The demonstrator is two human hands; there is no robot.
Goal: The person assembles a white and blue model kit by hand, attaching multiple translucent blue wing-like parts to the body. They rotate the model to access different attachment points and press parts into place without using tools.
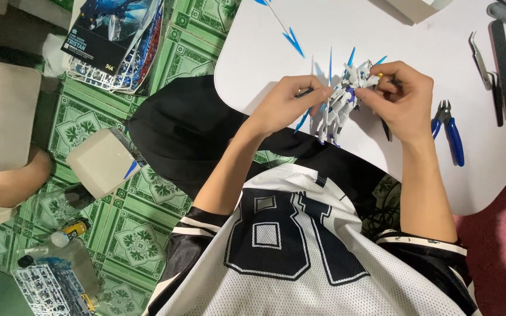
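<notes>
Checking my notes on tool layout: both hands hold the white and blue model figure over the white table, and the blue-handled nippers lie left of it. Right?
Not quite: in the head view the blue-handled nippers lie right of the model figure, beyond the right hand. The left hand and white table are as stated.

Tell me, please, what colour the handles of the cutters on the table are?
Blue; the cutters show best in the head view.

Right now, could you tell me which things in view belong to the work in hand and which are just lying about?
In hand:
- white and blue model figure, held by left hand and right hand
- loose blue spike parts on the white table

Lying about:
- blue-handled nippers
- tweezers
- kit box on the green floor
- grey block
</notes>
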